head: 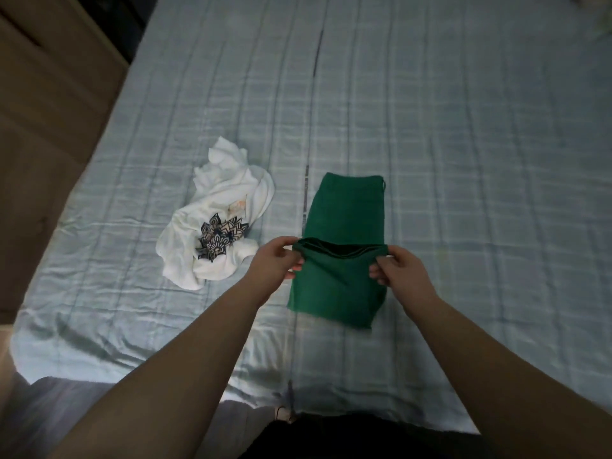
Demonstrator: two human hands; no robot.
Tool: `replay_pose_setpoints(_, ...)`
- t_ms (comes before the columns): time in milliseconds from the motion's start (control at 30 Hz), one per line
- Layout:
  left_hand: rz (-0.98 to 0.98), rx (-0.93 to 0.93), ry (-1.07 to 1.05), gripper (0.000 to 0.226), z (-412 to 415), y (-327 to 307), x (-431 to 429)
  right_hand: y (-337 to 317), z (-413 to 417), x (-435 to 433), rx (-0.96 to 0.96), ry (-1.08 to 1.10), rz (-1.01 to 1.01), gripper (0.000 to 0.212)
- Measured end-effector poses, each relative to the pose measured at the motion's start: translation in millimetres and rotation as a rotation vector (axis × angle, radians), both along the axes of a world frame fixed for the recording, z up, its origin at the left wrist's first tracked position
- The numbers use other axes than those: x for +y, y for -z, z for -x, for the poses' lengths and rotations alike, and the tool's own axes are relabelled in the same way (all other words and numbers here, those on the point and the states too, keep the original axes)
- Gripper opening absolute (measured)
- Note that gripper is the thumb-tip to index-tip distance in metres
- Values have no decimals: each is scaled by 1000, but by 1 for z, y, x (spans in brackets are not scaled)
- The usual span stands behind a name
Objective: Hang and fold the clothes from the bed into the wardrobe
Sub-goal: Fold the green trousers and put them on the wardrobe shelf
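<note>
A green garment [344, 213] lies on the bed [463, 144], its near half lifted and doubled over. My left hand [276, 260] pinches the left corner of the raised fold. At the right corner of the same fold, my right hand [397, 271] pinches the cloth. The far part of the green garment lies flat on the cover. A crumpled white shirt [215, 220] with a dark floral print lies to the left of my left hand, apart from the green garment.
The bed has a pale blue checked cover with light creases. A brown wooden panel [43, 111] runs along the bed's left side. The bed's near edge [231, 395] is just in front of my body.
</note>
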State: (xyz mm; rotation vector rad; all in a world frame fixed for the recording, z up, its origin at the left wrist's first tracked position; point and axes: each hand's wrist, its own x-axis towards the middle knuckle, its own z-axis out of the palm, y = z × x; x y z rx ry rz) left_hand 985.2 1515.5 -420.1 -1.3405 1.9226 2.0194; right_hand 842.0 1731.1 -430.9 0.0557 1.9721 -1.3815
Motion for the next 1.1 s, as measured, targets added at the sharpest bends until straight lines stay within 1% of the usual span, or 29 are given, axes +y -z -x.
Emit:
replay_pose_setpoints(167,186,-1,-6,14,82,26,-33,38,76,-37,111,-29,-44,13)
replay_pose_setpoints(233,187,9,16,15,111,45,-47,56,102,-52,162,-22,-69,14)
replay_pose_setpoints(300,169,2,37,14,138,72,-60,82,125,-67,158,7,-82,16)
replay_pose_setpoints(333,193,-1,51,13,151,87,-65,96,135,-74,161,24,-102,15)
replay_pose_setpoints(467,417,-41,94,10,200,155,-82,154,171,-98,287,49,-225,7)
replay_pose_setpoints(600,510,-52,111,11,230,204,-93,194,192,-113,533,-15,-343,18)
replay_pose_setpoints(733,616,-109,144,22,240,218,-99,207,200,-118,552,-60,-421,28)
replay_pose_setpoints(767,678,-137,166,28,238,218,-98,206,199,-117,594,-56,-429,32)
replay_pose_setpoints(833,927,-128,226,38,231,214,-94,201,194,-115,792,-76,-429,34)
replay_pose_setpoints(867,1065,-67,271,39,227,212,-91,198,189,-114,906,-131,-444,33)
replay_pose_setpoints(900,1164,19,336,41,224,209,-87,196,183,-115,998,-215,-466,34)
replay_pose_setpoints(933,1211,99,431,44,222,208,-83,196,177,-116,1055,-316,-487,38)
replay_pose_setpoints(967,1218,146,545,48,221,209,-79,199,172,-118,1076,-423,-516,43)
replay_pose_setpoints(1000,1208,145,657,53,221,211,-76,202,168,-119,1068,-522,-566,49)
replay_pose_setpoints(1033,1200,106,749,57,222,215,-74,206,166,-120,1041,-598,-635,55)
replay_pose_setpoints(1100,1194,-19,846,65,225,226,-74,214,170,-118,979,-661,-741,63)
